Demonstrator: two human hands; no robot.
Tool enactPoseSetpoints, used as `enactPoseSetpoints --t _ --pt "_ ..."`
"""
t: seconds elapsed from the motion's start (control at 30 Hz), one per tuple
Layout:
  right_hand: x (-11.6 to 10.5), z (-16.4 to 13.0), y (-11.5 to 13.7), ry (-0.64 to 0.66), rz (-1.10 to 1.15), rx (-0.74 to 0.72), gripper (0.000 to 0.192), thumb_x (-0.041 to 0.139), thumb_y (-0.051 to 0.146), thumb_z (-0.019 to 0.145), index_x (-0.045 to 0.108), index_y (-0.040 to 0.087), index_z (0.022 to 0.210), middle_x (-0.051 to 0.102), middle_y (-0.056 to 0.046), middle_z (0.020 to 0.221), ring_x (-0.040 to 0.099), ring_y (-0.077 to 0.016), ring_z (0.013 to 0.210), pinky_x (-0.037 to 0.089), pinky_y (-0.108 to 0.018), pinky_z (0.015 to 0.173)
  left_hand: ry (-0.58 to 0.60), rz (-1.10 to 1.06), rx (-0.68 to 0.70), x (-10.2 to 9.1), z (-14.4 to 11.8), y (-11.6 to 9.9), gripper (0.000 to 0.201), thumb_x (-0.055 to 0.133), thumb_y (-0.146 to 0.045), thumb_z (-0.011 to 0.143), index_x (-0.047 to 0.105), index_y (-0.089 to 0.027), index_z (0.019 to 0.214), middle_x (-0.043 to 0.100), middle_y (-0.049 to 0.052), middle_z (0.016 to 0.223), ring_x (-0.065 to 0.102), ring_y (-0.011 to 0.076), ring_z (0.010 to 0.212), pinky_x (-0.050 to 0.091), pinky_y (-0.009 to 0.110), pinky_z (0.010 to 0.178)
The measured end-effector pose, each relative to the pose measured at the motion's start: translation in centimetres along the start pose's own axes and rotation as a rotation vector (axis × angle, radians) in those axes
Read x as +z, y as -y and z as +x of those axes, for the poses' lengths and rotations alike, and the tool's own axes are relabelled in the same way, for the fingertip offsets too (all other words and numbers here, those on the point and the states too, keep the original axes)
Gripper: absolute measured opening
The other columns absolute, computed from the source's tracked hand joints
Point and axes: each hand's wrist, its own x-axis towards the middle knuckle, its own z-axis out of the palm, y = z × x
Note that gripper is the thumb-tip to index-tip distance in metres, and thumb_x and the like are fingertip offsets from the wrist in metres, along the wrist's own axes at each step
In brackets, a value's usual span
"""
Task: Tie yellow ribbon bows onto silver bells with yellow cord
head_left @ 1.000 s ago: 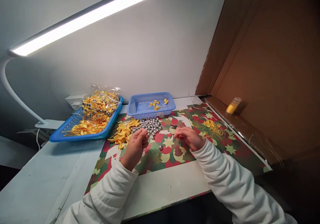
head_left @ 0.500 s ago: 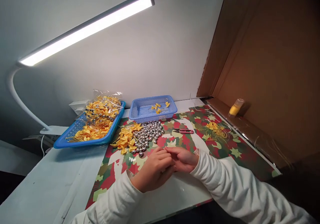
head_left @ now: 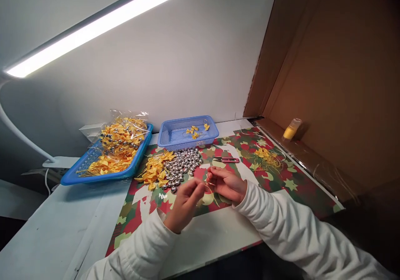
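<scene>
My left hand [head_left: 186, 201] and my right hand [head_left: 228, 184] face each other a little apart over the camouflage-patterned sheet. A thin yellow cord [head_left: 213, 195] hangs in a loose loop between them, pinched at my left fingertips. My right fingers are also closed on the cord; whether a smaller piece sits in that pinch is hidden. Just beyond my left hand lies a heap of silver bells [head_left: 181, 167]. Beside it on the left are yellow ribbon flowers [head_left: 154, 169] with thin stems. Thread snips [head_left: 226, 160] with a red handle rest behind my right hand.
At the back stands a shallow blue basket [head_left: 162, 140] with several yellow flowers. A larger blue tray [head_left: 70, 178] at left holds bagged flowers and bells. Yellow cords [head_left: 270, 158] lie at right, near a glue bottle [head_left: 291, 129]. A lamp [head_left: 103, 23] hangs above.
My hands were pressed together and have moved apart, the right one slightly up and away. The yellow cord now shows between them. The whole view has shifted a little.
</scene>
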Motion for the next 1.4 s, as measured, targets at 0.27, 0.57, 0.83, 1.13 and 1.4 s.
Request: enactPoseSetpoints --t 0.27,0.57,0.83,1.13,1.4 --pt "-0.1 -0.1 0.1 -0.053 -0.083 -0.089 0.016 0.076 0.020 0.070 0.062 0.015 0.076 0.058 0.004 0.059 0.055 -0.0073 0.057 0.044 -0.021 0.059 -0.263 -0.435 -0.181 -0.1 1.3 -0.2 0.036 0.067 -0.046 0.072 0.050 -0.017 0.060 0.035 -0.007 0.051 0.031 0.0080 0.050 0.031 0.022 0.052" --pt "-0.6 0.2 0.8 -0.174 -0.049 -0.351 0.024 0.080 0.025 0.060 0.060 0.017 0.070 0.047 0.008 0.051 0.044 -0.0048 0.052 0.037 -0.017 0.051 -0.316 -0.467 -0.181 -0.4 1.7 -0.6 0.031 0.066 -0.042 0.072 0.051 -0.019 0.058 0.032 -0.007 0.048 0.029 0.0082 0.048 0.032 0.021 0.051" --pt "-0.5 0.2 0.8 -0.221 -0.063 -0.406 0.030 0.082 0.028 0.053 0.060 0.017 0.069 0.046 0.008 0.050 0.042 -0.0050 0.051 0.034 -0.018 0.050 -0.297 -0.465 -0.172 -0.3 1.6 -0.2 0.032 0.066 -0.045 0.073 0.053 -0.018 0.062 0.032 -0.008 0.047 0.028 0.0074 0.048 0.031 0.021 0.051" --pt "-0.5 0.1 0.8 -0.226 -0.108 -0.404 0.033 0.082 0.031 0.050 0.059 0.019 0.070 0.045 0.008 0.051 0.041 -0.0062 0.051 0.033 -0.019 0.050 -0.243 -0.485 -0.144 -0.4 1.4 0.0 0.032 0.064 -0.045 0.078 0.054 -0.017 0.068 0.033 -0.008 0.049 0.028 0.0067 0.049 0.029 0.020 0.052" --pt "0.0 -0.1 0.5 -0.226 -0.199 -0.432 0.039 0.085 0.039 0.046 0.061 0.018 0.069 0.051 0.006 0.053 0.043 -0.0067 0.054 0.034 -0.020 0.052 -0.230 -0.530 -0.211 -0.5 1.6 0.2 0.037 0.070 -0.045 0.072 0.047 -0.017 0.064 0.025 -0.009 0.053 0.021 0.0055 0.047 0.021 0.018 0.046"
